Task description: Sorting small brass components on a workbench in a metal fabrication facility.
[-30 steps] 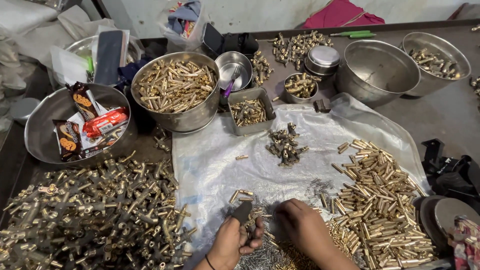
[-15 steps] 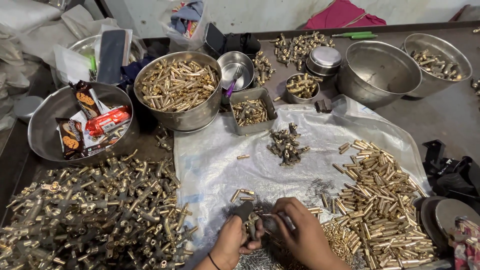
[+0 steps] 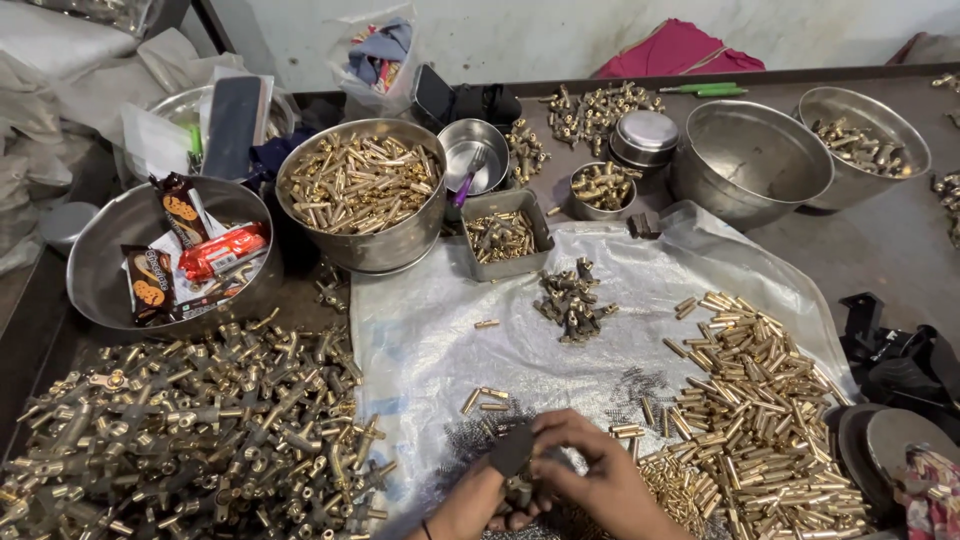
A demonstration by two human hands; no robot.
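Both hands meet at the bottom edge, over a clear plastic sheet [image 3: 560, 360] spread on the table. Right hand [image 3: 600, 475] is curled, fingertips pinched on a small dark part [image 3: 512, 450] that tilts up between the two hands. Left hand [image 3: 478, 500] lies under and beside it, cupped below the same part; most of it is hidden, so I cannot tell whether it grips.

Just around the hands lie dark springs [image 3: 470, 438] and a few loose brass pins [image 3: 485, 398]. Right of them, a wide heap of brass tubes [image 3: 760, 400] covers the sheet. Left, off the sheet, a big pile of brass fittings [image 3: 180, 430] fills the table.

Mid-sheet sits a small cluster of darker fittings [image 3: 572, 298]. Beyond it, a square steel tray [image 3: 478, 208] holds brass bits. A large steel bowl [image 3: 400, 245] full of brass tubes stands to its left, and further left a steel basin [image 3: 100, 270] holds snack packets [image 3: 222, 250].

Far right are an empty steel bowl [image 3: 750, 160] and another bowl [image 3: 900, 125] with a few fittings. A small bowl [image 3: 480, 145] with a purple tool stands behind the tray.
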